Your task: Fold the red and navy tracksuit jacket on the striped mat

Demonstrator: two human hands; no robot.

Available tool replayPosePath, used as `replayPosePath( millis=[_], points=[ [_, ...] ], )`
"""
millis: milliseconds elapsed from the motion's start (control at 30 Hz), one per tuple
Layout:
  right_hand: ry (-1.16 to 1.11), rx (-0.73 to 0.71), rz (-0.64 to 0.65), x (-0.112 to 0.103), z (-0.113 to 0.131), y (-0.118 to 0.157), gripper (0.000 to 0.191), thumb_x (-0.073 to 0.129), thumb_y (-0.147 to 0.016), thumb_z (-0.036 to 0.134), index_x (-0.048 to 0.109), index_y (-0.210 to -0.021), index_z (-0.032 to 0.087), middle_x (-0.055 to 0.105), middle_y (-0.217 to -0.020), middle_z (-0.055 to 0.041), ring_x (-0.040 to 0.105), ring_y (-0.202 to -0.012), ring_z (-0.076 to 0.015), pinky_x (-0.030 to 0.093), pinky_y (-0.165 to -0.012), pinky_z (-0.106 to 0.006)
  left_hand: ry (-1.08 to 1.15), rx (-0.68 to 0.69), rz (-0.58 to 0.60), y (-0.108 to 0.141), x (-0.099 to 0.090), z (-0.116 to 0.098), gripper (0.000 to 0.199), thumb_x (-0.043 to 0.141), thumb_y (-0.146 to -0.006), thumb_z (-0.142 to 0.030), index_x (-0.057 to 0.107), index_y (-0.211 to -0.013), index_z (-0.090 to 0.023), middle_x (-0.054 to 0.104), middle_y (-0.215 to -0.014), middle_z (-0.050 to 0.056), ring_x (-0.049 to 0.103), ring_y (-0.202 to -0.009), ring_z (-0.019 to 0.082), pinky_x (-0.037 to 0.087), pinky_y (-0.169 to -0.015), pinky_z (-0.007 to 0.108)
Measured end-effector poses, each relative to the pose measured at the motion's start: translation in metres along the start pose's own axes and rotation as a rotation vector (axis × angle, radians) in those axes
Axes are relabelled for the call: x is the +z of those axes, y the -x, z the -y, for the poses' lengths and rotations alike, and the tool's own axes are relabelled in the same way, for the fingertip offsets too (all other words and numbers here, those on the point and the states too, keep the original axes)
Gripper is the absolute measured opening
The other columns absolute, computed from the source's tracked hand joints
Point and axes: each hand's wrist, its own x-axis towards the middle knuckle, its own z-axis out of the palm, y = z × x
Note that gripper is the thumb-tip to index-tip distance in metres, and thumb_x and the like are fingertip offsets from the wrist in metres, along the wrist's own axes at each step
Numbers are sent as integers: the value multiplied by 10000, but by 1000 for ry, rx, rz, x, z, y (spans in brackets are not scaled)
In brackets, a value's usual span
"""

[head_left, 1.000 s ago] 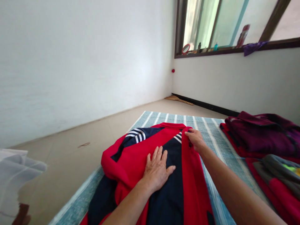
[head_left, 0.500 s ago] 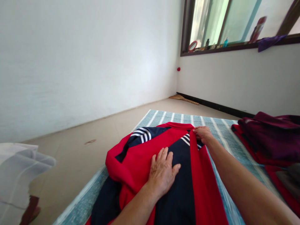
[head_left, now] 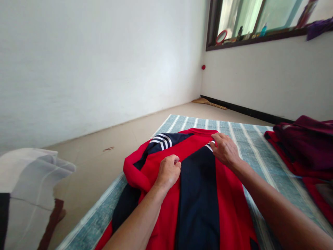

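A red and navy jacket (head_left: 199, 194) with white stripes lies spread on a blue-and-white striped mat, its collar at the far end. Near the jacket's middle, my left hand (head_left: 169, 170) is closed with its fingertips pinching the edge of the front panel. My right hand (head_left: 224, 148) rests at the upper right of the jacket by the collar and shoulder stripes, fingers bent and apart from the thumb; whether cloth is between them is hard to tell.
Folded maroon and red clothes (head_left: 309, 142) are piled at the right of the striped mat (head_left: 260, 156). White sheer fabric (head_left: 33, 180) hangs at the lower left. A brush (head_left: 208, 102) lies by the far corner, below a window sill with small items.
My left hand has gone from lying flat to closed on the jacket. The right front panel now lies flatter, and my right hand's grip has shifted. The view has tilted slightly.
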Motion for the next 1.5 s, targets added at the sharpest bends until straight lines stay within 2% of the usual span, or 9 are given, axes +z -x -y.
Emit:
replayPosePath(
  millis=[67, 333, 567, 867, 1033, 1200, 1333, 1400, 1500],
  points=[
    [80, -83, 54, 6, 6, 10, 313, 448, -906, 353, 584, -1110, 159, 567, -1192, -145, 490, -1135, -287, 355, -965, -389, 103, -52, 13, 0, 0, -1, 101, 580, -754, -119, 670, -780, -158, 659, -688, 23, 613, -688, 148, 445, -611, 224],
    [101, -1, 154, 39, -8, 20, 514, 360, -929, 525, 476, -1258, 148, 479, -1318, -162, 422, -1234, -297, 318, -997, -430, 447, -317, 180, 5, 1, -18, 90, 570, -779, -226, 612, -779, -147, 497, -507, -47, 437, -401, 75, 209, -361, 173],
    [67, 18, 160, 34, -6, 20, 496, 349, -933, 519, 468, -1262, 167, 476, -1317, -153, 409, -1243, -293, 323, -986, -418, 739, -456, 231, 2, 2, -21, 423, 620, -733, -167, 583, -1154, -145, 518, -537, -56, 410, -396, 58, 181, -378, 164],
    [35, 1, 168, 33, -12, 19, 459, 366, -928, 519, 500, -1207, 180, 505, -1257, -137, 442, -1180, -274, 333, -962, -406, 787, -433, 206, 1, 5, -17, 380, 648, -673, -142, 655, -1053, -150, 602, -613, -22, 436, -416, 43, 191, -411, 158],
    [54, -3, 179, 32, -14, 19, 472, 358, -930, 520, 498, -1211, 169, 490, -1277, -143, 438, -1178, -281, 334, -960, -410, 345, -184, 17, 2, 13, -14, 358, 624, -715, -127, 639, -1072, -130, 681, -800, 55, 639, -709, 156, 477, -624, 235],
    [62, -4, 192, 30, -13, 18, 445, 355, -928, 517, 513, -1163, 174, 520, -1208, -135, 456, -1137, -285, 346, -927, -410, -320, 277, -114, 18, 16, -26, 336, 509, -830, -148, 593, -1154, -171, 612, -1165, 111, 548, -1129, 246, 429, -975, 365],
    [69, -6, 192, 30, -14, 17, 441, 343, -930, 505, 509, -1169, 173, 523, -1202, -130, 457, -1134, -290, 348, -922, -416, -391, 664, 132, 30, 26, -34, 357, 446, -901, -240, 538, -1242, -188, 443, -1416, 89, 374, -1321, 239, 317, -1091, 408],
    [68, -12, 186, 30, -15, 17, 444, 340, -931, 505, 507, -1176, 175, 521, -1209, -129, 458, -1133, -291, 349, -923, -418, -434, 694, 298, 33, 33, -32, 444, 428, -924, -346, 460, -1333, -177, 361, -1479, 100, 276, -1381, 247, 256, -1119, 434],
    [66, -14, 172, 31, -15, 18, 456, 343, -930, 508, 500, -1197, 174, 517, -1222, -133, 457, -1139, -291, 350, -926, -417, -514, 616, 415, 33, 40, -27, 585, 347, -938, -485, 336, -1426, -163, 234, -1535, 115, 140, -1426, 252, 158, -1142, 445]
  ],
)
